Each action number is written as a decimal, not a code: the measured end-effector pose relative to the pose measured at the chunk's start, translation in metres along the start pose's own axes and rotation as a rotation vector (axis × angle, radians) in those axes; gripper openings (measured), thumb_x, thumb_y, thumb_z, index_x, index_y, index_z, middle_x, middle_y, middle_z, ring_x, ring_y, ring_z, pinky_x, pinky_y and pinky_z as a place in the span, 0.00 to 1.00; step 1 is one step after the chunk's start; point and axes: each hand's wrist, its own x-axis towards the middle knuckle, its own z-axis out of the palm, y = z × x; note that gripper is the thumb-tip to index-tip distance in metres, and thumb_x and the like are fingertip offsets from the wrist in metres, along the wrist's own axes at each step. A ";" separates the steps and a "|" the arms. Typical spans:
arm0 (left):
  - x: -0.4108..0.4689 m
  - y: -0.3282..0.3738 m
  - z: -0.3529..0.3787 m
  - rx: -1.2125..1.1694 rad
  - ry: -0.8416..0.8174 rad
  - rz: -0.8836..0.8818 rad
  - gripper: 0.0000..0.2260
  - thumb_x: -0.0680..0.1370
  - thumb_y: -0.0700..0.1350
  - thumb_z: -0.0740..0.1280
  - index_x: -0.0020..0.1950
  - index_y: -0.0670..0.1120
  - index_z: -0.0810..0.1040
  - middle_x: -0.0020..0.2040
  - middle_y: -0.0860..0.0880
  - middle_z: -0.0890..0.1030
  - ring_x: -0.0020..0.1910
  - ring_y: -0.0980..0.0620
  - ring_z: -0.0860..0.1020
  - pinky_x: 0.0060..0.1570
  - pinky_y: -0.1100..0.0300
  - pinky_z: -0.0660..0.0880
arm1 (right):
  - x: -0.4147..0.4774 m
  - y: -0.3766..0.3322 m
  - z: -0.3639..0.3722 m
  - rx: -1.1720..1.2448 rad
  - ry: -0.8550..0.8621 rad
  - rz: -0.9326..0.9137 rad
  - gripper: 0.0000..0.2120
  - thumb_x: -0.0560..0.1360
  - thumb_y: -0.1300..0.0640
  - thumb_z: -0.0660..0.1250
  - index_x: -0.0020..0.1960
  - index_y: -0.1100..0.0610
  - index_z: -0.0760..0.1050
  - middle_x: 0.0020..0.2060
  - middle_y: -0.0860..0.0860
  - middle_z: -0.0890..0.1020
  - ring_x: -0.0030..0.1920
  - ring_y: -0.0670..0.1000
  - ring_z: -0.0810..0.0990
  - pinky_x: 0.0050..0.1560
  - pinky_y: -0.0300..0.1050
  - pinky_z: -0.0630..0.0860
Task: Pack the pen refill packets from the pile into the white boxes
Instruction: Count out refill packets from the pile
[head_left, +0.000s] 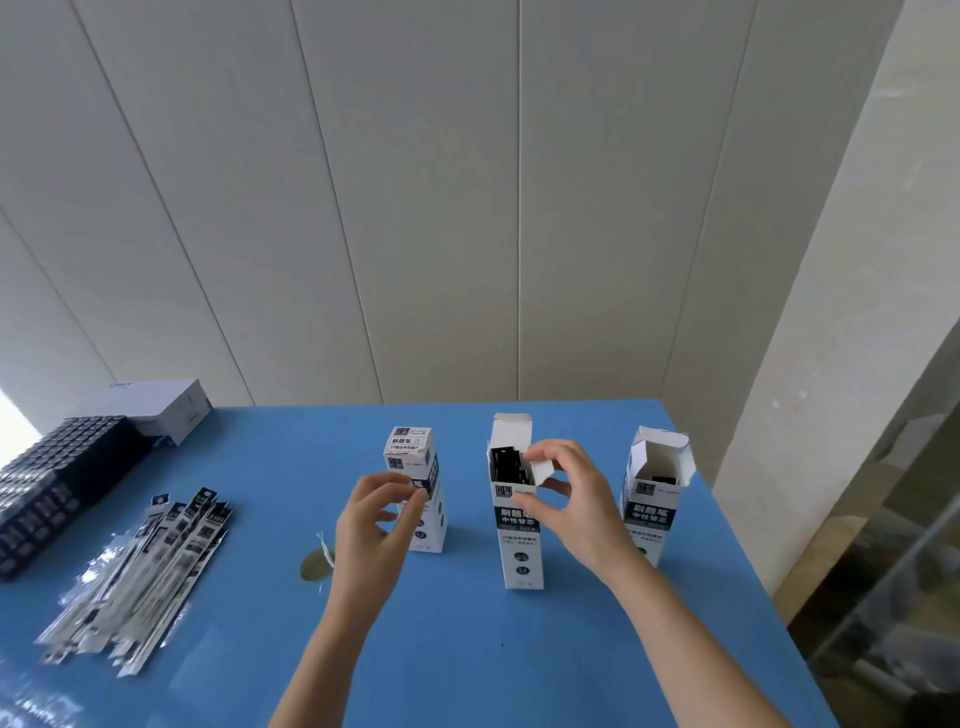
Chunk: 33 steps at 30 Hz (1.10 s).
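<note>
Now, my right hand (563, 499): pinching side flap of open middle box (519, 525)
My left hand (376, 525): fingers curled, empty, before closed box (418, 488)
Refill packets (140, 577): piled left on counter (467, 649)

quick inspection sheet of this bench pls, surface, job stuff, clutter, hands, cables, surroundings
surface: blue table, a round mark near the left hand
job's things: three upright white boxes; left box closed, middle box open with dark packets inside, right box open; packet pile at left
clutter: dark stacked trays and a grey carton at far left
hands: left hand in front of the left box, holding nothing visible; right hand pinching the middle box's side flap
cables: nothing seen
surroundings: grey panelled wall, white pillar at right
</note>
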 end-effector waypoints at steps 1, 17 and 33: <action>-0.003 -0.001 -0.001 0.005 0.006 -0.014 0.08 0.75 0.39 0.68 0.37 0.49 0.81 0.49 0.55 0.77 0.46 0.59 0.76 0.42 0.68 0.71 | 0.002 0.002 0.002 0.006 0.007 -0.006 0.15 0.69 0.62 0.73 0.51 0.50 0.73 0.51 0.40 0.73 0.55 0.38 0.73 0.56 0.32 0.73; -0.051 -0.041 -0.036 0.141 -0.034 -0.148 0.07 0.75 0.40 0.68 0.37 0.47 0.80 0.42 0.51 0.79 0.41 0.56 0.76 0.40 0.64 0.72 | -0.014 0.014 0.022 0.135 0.076 0.180 0.33 0.68 0.66 0.72 0.68 0.54 0.62 0.58 0.43 0.71 0.56 0.45 0.74 0.58 0.39 0.72; -0.081 -0.102 -0.200 0.445 -0.055 -0.124 0.08 0.76 0.44 0.65 0.42 0.58 0.75 0.39 0.61 0.77 0.40 0.60 0.75 0.36 0.69 0.68 | -0.106 -0.047 0.170 -0.104 0.134 0.450 0.14 0.72 0.64 0.68 0.52 0.53 0.68 0.49 0.50 0.75 0.47 0.53 0.77 0.52 0.52 0.76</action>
